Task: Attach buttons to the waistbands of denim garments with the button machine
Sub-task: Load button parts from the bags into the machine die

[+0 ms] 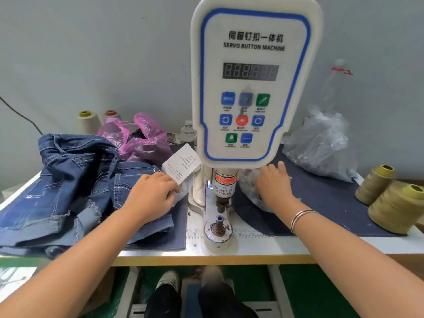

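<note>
The button machine is standing upright at the middle of the table, its panel facing the camera. The left hand is resting on the denim pile left of the machine, its fingers curling against a clear bag holding a paper slip. The right hand is reaching into a clear plastic bag just right of the press column, fingers spread. Thread cones are sitting at the table's right end.

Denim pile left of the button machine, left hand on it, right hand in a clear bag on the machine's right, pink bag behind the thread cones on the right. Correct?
Not quite. In the head view the pink bag sits on the left, behind the denim pile, not by the right-hand thread cones. The rest holds: left hand on the denim, right hand in the clear bag right of the button machine.
</note>
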A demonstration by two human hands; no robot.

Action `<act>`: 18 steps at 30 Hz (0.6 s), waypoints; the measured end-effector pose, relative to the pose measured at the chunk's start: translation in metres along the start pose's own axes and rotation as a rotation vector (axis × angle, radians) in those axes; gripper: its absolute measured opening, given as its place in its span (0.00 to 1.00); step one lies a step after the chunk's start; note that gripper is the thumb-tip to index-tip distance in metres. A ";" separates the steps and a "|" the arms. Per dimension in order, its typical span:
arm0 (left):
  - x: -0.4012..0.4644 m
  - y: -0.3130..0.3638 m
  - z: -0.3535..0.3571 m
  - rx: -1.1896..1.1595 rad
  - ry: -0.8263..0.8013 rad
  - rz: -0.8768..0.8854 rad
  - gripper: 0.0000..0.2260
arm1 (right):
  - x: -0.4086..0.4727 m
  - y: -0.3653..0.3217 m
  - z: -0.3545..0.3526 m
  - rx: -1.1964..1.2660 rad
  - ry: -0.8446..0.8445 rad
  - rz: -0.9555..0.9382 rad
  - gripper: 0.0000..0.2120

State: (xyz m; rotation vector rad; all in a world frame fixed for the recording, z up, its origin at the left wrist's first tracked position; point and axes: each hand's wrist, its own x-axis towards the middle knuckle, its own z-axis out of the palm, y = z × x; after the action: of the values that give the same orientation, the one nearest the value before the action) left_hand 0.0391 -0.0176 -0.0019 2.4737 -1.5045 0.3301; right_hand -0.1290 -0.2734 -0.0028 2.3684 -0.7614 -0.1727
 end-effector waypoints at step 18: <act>-0.013 0.005 0.036 -0.052 0.251 -0.313 0.13 | -0.031 0.015 0.006 0.380 0.296 0.094 0.04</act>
State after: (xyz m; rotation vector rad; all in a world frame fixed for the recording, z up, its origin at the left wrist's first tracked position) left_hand 0.0314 -0.0200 -0.0393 2.4664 -0.9987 0.5119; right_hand -0.1633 -0.2690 -0.0004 2.6187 -0.8131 0.3876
